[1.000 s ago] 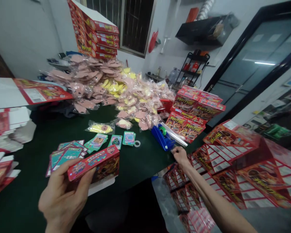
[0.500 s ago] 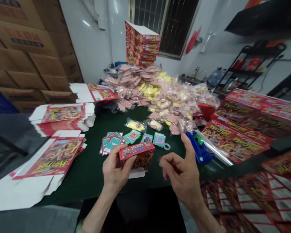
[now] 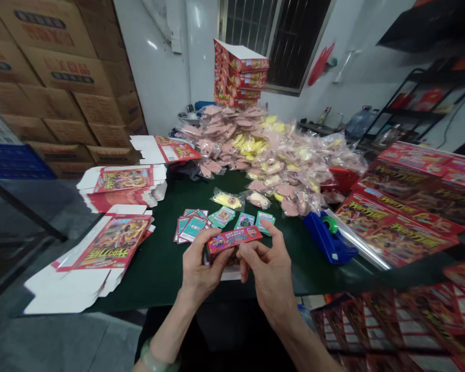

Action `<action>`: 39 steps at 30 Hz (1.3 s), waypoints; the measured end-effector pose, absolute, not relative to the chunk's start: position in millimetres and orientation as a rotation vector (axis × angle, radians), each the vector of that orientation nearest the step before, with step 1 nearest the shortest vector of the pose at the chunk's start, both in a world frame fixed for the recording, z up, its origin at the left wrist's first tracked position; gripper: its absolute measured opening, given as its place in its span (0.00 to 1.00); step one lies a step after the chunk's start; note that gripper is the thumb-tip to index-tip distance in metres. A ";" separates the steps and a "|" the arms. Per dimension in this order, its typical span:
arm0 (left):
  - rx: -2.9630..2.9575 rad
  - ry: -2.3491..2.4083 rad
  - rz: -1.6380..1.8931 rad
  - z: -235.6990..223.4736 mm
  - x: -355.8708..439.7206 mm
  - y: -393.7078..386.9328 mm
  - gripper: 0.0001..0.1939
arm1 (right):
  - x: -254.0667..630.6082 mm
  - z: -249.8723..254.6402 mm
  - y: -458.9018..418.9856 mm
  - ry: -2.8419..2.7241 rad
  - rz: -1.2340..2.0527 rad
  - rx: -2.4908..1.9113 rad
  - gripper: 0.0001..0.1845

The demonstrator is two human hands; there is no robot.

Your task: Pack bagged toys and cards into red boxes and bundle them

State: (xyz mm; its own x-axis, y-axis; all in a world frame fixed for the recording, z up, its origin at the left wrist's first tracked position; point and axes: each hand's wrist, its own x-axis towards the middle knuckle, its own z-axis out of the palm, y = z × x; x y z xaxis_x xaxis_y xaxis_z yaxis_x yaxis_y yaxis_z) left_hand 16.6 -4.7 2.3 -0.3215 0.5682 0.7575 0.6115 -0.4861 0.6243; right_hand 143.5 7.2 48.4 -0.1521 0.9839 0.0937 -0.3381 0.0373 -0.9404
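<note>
The right hand [image 3: 269,266] has moved in from beside the blue tape dispenser [image 3: 327,243] to the right part of the small red box [image 3: 234,238]; the left hand [image 3: 203,266] still holds that box at its left end, thumb on the near side and fingers over the far side, pinching it between them; the right thumb and forefinger are drawn together against the box's near upper edge, though I cannot tell whether they pinch anything there. The box is tilted, held above the near part of the green table [image 3: 166,279]; a pale bracelet [image 3: 155,359] circles the left wrist.

Just beyond the box lie the fanned cards [image 3: 194,226], with smaller card groups to their right; behind these are a yellow packet [image 3: 227,200] and a pink-and-white packet [image 3: 258,200], near a large heap of wrapped pieces [image 3: 271,150]; a stack of red boxes [image 3: 242,77] rises behind the heap. The dispenser sits to the right, with a clear roll [image 3: 360,243] just beside it and printed display boxes [image 3: 395,222] farther right; flat printed cartons [image 3: 120,240] lie in piles to the left.
</note>
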 end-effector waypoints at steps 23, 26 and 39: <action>-2.147 -1.641 -1.681 33.0 -7.9 -24.4 0.19 | 133.8 -40.7 19.9 -1.362 1.306 -1.101 0.47; -1.662 -1.830 -1.942 13.2 -1.6 -43.9 0.17 | 136.8 -26.6 19.0 -1.304 1.297 -1.026 0.47; -1.845 -2.146 -2.005 3.2 -20.1 -44.7 0.24 | 153.5 73.7 46.6 -2.467 0.309 -0.240 0.25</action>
